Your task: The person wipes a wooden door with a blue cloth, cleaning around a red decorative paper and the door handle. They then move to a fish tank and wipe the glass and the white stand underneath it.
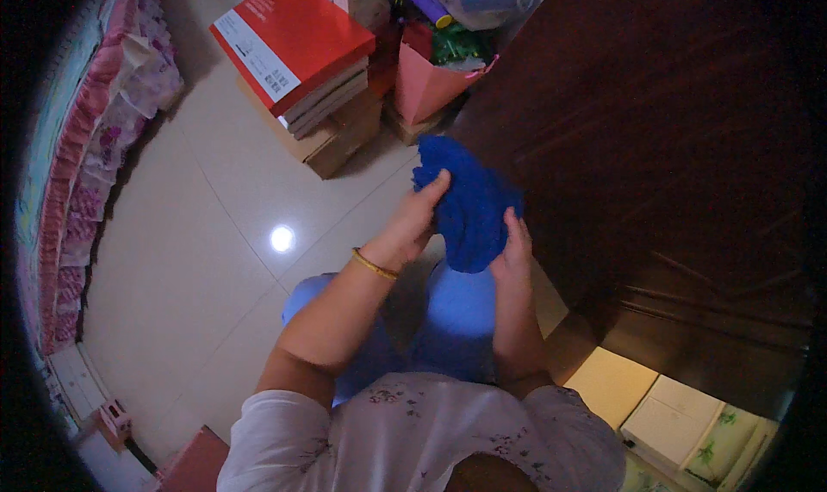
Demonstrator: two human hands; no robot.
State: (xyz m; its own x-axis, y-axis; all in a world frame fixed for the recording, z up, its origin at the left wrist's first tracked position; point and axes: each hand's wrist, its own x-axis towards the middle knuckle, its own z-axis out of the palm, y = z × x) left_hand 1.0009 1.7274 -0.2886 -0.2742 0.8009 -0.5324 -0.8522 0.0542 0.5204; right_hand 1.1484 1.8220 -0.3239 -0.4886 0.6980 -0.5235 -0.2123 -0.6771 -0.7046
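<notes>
A dark blue cloth (471,214) is held up in front of me, above my knees. My left hand (423,214) grips its left edge, thumb on top, with a yellow bracelet (375,264) around that wrist. On the cloth's lower right side, my right hand (515,243) holds the edge between thumb and fingers. The cloth hangs in soft folds between both hands, and its upper left edge looks ragged. Fingers beneath the cloth are partly hidden.
A red box (297,33) lies on stacked cartons beyond my hands, beside a pink-wrapped bouquet (426,81). A dark wooden surface (646,136) fills the right side. A bed with a ruffled pink skirt (84,188) stands at the left, past the tiled floor (187,233).
</notes>
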